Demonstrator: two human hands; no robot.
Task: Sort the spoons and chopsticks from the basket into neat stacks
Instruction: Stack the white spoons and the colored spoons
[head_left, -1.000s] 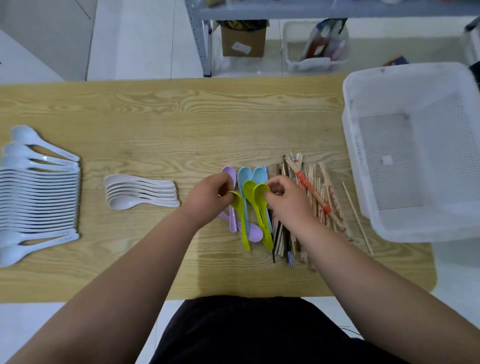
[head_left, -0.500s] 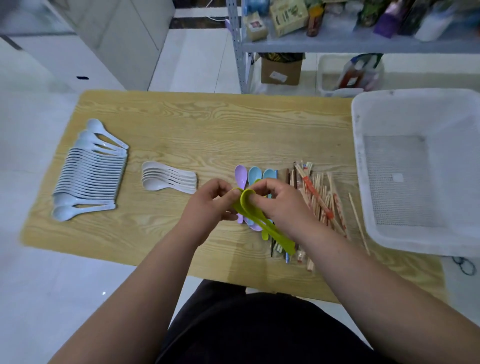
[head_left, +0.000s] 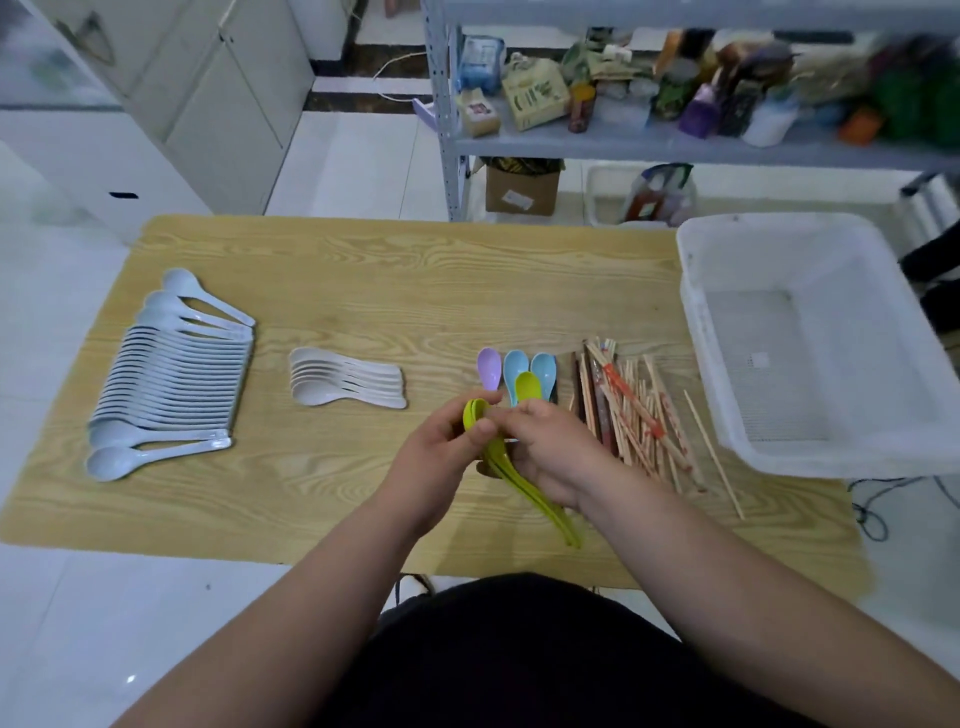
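Observation:
Both hands hold a nested bundle of green spoons (head_left: 540, 501) just above the table. My left hand (head_left: 441, 457) pinches the bowl end and my right hand (head_left: 550, 452) wraps the handles. Behind them lie a purple spoon (head_left: 489, 368), two blue spoons (head_left: 543, 368) and one more green spoon (head_left: 528, 386). A loose pile of chopsticks (head_left: 631, 410) lies to the right. At the left, a long row of pale blue spoons (head_left: 166, 384) and a small stack of white spoons (head_left: 343, 383) lie on the table.
An empty white basket (head_left: 727, 426) stands at the right end of the wooden table (head_left: 363, 280). A grey shelf (head_left: 623, 140) full of goods stands behind the table, and white cabinets (head_left: 171, 93) are at the back left.
My hands have lifted the green spoons from the coloured pile and nested them into a bundle, drawn slightly toward me. One green spoon stays on the table. The camera has tilted up.

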